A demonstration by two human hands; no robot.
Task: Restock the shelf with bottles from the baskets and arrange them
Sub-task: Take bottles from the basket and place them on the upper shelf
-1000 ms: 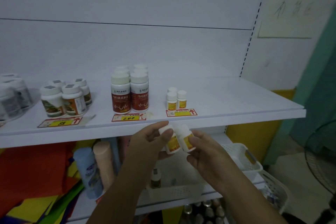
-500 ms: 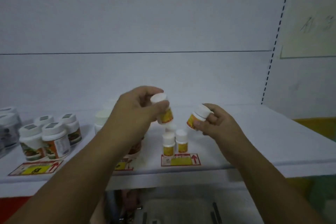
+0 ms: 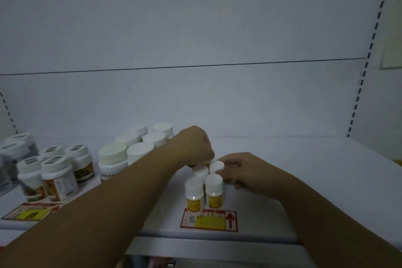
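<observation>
the red and yellow price tag [image 3: 208, 220] lay flat near the front edge of the white shelf [image 3: 304, 169]. just behind the tag two small yellow-label bottles stood upright side by side, the front-left bottle [image 3: 194, 193] and the front-right bottle [image 3: 214, 190]. behind those, further from the tag, the white cap of a third small bottle [image 3: 200, 171] showed, its body hidden.

the right hand [image 3: 243, 173] reached in from the tag's right and pinched a fourth small bottle [image 3: 216, 166] near its cap, in the second row behind the front-right bottle. whether its base touched the shelf could not be told.

the left hand [image 3: 193, 148] hung furthest behind the tag, over the back of the group, knuckles up and fingers curled under. whether it gripped anything could not be told, since the hand hid its own fingers. the two hands were close together, nearly touching over the back row.

left of the tag stood a block of large white-capped bottles [image 3: 113, 159], partly behind the left forearm. further left was a cluster of brown-label bottles [image 3: 56, 177] behind a second price tag [image 3: 28, 213].
</observation>
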